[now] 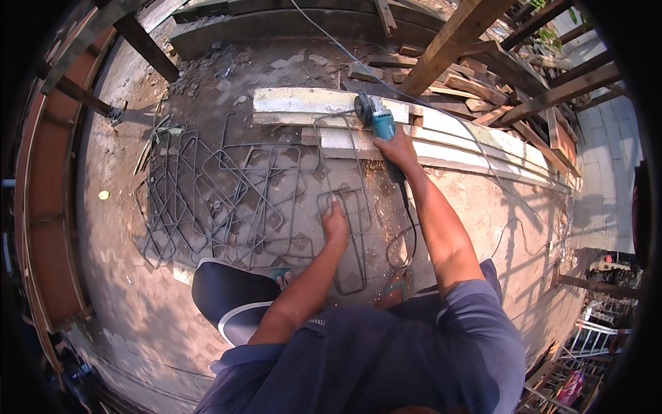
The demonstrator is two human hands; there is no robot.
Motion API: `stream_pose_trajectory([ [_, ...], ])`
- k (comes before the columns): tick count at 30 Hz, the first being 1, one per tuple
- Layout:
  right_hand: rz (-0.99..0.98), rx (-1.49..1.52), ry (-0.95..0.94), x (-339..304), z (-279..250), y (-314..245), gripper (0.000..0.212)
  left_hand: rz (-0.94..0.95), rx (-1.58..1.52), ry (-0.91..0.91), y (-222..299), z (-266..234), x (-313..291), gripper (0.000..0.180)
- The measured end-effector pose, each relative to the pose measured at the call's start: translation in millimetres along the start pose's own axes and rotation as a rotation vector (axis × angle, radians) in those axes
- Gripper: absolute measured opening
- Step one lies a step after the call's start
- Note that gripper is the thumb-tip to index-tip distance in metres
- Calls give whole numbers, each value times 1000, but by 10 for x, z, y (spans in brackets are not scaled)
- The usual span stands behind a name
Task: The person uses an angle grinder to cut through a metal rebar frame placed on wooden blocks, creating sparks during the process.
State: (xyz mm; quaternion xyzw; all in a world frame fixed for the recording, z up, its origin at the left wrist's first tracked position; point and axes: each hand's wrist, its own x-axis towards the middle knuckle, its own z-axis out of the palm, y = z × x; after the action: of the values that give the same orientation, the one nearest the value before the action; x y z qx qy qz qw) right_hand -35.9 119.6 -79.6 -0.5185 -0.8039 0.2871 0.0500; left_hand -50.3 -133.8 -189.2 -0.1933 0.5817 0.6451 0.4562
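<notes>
Angle grinder (383,124), teal-bodied with a grey metal head, sits in the right hand (398,148), above and right of the middle of the view. The right fingers are wrapped around its body, and its dark disc (362,108) points away from the person, beside the far end of a bent metal rod frame; whether the disc touches the rod cannot be told. Just beyond lie long white-painted boards (300,101), side by side on the ground (124,234), running off toward the right.

Nearer the person, the left hand (335,224) holds bent rod close to where two narrow rectangular frames overlap. Its fingers are curled in on the metal; whether they grip one frame or both is unclear. The nearer frame (364,277) reaches back between the person's legs. To the left, a tangled pile of similar rod frames (178,200) is spread flat on the ground.

A black power cord (407,200) drops from the rear of the grinder and loops near the right leg. Small orange flecks show below the tool. Scrap timber (476,86) is heaped behind the boards at the right, next to a slanting wooden post (448,45).
</notes>
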Motion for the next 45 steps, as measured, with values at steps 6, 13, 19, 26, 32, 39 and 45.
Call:
stream_pose_trajectory([
  [6,17,-38,5,23,66,17,83,-138,-129,-69,109,-26,-19,51],
  [13,34,-62,-3,-51,34,-6,81,-107,-100,-84,61,-22,-8,55],
  [19,97,-108,-1,-65,35,-39,81,-75,-76,-86,56,-27,-33,56],
  [26,60,-106,25,-29,61,-45,82,-80,-50,-56,75,-6,-43,55],
  [32,64,-89,-11,-54,42,9,77,-18,0,-41,59,10,-54,56],
  [39,83,-78,-11,-59,50,-60,80,6,-3,-14,-1,0,8,56],
  [45,71,-85,23,-30,63,-36,82,17,14,-57,-2,-20,2,55],
])
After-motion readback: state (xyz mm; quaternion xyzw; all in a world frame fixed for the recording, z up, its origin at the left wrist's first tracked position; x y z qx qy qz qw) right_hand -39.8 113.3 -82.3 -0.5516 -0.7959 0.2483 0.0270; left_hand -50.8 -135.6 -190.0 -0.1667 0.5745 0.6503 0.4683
